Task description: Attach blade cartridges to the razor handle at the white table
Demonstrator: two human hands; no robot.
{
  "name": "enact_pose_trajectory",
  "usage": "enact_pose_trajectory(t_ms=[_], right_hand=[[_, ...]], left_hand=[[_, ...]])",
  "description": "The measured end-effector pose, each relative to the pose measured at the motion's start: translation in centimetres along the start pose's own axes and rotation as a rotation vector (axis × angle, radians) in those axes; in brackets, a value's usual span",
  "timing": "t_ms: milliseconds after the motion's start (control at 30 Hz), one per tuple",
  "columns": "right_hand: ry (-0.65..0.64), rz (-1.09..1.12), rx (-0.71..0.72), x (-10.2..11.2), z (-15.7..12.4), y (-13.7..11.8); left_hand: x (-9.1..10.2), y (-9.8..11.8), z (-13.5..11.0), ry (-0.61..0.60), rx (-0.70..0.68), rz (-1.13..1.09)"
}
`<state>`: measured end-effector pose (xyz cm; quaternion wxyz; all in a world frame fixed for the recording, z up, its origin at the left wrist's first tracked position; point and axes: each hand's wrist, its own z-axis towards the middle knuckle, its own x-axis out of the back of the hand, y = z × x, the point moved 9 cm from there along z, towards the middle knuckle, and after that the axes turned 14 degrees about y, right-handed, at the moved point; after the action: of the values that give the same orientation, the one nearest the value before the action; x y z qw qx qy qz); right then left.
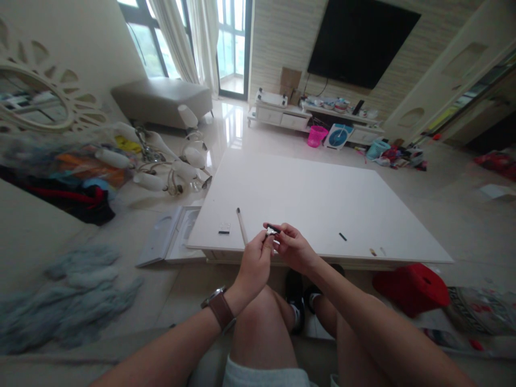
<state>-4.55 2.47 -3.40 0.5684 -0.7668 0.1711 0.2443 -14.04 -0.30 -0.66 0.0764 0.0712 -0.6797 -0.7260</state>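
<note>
Both of my hands meet over the near edge of a low white table. My left hand, with a brown-strapped watch on its wrist, and my right hand pinch a small dark and silvery object between their fingertips; I cannot make out what it is. Just to the left of my hands a thin pale stick lies on the table. A small black piece rests further left. Another small dark piece lies to the right.
My bare knees are under the hands. A red stool lies on the floor at the right. A chandelier with white shades and a white tray lie on the floor at the left. A TV cabinet stands far back.
</note>
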Motion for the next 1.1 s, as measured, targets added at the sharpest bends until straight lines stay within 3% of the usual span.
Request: enact_pose_trajectory(t_ms=[300,733,1100], right_hand=[[-0.057,-0.08,0.081,-0.5,-0.1,-0.7],[-0.021,0.03,-0.02,-0.4,-0.5,0.6],[-0.061,-0.055,0.014,-0.2,-0.6,-0.2]], left_hand=[[-0.2,-0.5,-0.2,-0.019,0.015,0.005],[-0.5,-1.4,-0.1,-0.033,0.052,-0.05],[-0.7,-1.0,-0.2,-0.061,0.057,-0.065]])
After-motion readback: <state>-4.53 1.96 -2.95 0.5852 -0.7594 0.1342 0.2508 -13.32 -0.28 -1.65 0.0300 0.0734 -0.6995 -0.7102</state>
